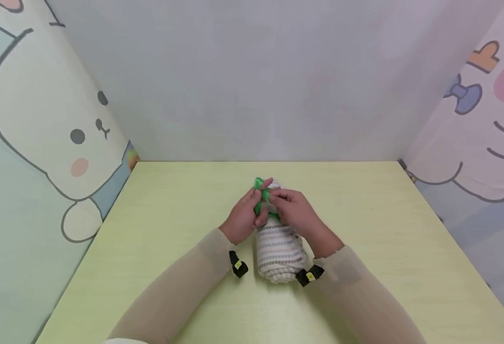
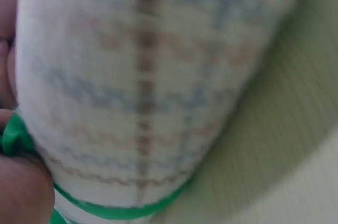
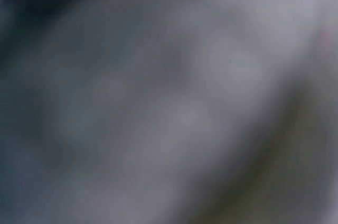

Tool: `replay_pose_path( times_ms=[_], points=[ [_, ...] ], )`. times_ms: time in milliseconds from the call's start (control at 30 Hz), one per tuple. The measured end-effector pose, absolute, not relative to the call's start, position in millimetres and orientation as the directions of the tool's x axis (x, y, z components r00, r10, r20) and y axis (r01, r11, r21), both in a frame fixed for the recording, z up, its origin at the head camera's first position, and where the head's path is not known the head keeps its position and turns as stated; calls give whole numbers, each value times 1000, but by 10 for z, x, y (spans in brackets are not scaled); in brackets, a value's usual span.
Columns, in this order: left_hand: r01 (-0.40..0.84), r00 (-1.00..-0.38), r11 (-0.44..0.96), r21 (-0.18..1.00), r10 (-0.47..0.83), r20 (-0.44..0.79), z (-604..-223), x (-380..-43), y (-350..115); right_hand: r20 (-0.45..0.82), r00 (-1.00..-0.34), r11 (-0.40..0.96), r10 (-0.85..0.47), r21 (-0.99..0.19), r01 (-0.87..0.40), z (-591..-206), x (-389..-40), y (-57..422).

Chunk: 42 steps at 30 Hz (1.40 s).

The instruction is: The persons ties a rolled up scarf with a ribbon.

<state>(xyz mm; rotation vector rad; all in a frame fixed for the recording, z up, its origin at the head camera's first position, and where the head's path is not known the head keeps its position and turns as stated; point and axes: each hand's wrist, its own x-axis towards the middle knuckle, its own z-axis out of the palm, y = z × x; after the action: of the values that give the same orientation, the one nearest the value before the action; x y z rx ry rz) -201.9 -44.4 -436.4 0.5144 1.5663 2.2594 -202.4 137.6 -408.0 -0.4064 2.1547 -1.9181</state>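
Note:
A rolled cloth (image 1: 279, 248) with coloured stripes, like a towel, lies lengthwise in front of me on the table. Round it runs a green ribbon (image 2: 121, 213), a band close against the fabric in the left wrist view. My left hand (image 1: 244, 215) is at the roll's left side and grips a looped part of the ribbon (image 1: 258, 183) between thumb and fingers. From the right, my right hand (image 1: 297, 210) pinches another part of the ribbon just beside the left thumb. The hands hide the ribbon's crossing. In the right wrist view everything is blurred.
The pale yellow table (image 1: 183, 191) reaches back to a plain grey wall (image 1: 252, 86). Panels with cartoon animals stand along the left and right sides. A small black wrist device (image 1: 237, 264) sits on the left sleeve, and a similar one (image 1: 310, 275) on the right.

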Motion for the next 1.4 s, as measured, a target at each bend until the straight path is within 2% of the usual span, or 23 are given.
replay_pose_path(
  times_ms=[100,200,300,400,567,667,833,967,1133,1267,1400],
  points=[
    [-159,-870,-467,870,484,101,-4326,-2039,-429,22,-934,66,-358,-997,-49,-4089,-2035,1372],
    [-208,-858,-538,817,501,111,-4294,-2047,-399,28,-933,34,-359,-998,-44,-4094,-2036,1369],
    [-215,-844,-528,822,523,115,-4282,-2048,-362,33,-936,4,-350,-999,-36,-4089,-2030,1360],
    [-171,-846,-473,864,521,118,-4278,-2042,-338,15,-947,9,-320,-1000,-19,-4073,-2017,1341],
    [-55,-895,-412,909,424,138,-4234,-2049,-336,-15,-967,43,-254,-999,4,-4063,-1997,1319],
    [32,-925,-289,957,355,138,-4187,-2059,-362,-2,-971,32,-240,-999,-6,-4063,-1988,1325],
    [129,-954,18,992,275,119,-4129,-2056,-408,84,-969,35,-231,-995,-95,-4064,-1981,1395],
    [224,-949,235,946,275,156,-4101,-2063,-424,189,-950,188,-247,-953,-238,-4073,-1991,1451],
    [338,-921,428,838,335,200,-4040,-2058,-449,326,-896,458,-302,-774,-436,-4088,-1993,1441],
    [387,-900,535,751,395,184,-3974,-2039,-483,367,-869,566,-332,-660,-495,-4110,-2000,1411],
    [408,-881,574,710,450,143,-3925,-2022,-521,369,-855,615,-365,-593,-519,-4135,-2011,1390]
  ],
)
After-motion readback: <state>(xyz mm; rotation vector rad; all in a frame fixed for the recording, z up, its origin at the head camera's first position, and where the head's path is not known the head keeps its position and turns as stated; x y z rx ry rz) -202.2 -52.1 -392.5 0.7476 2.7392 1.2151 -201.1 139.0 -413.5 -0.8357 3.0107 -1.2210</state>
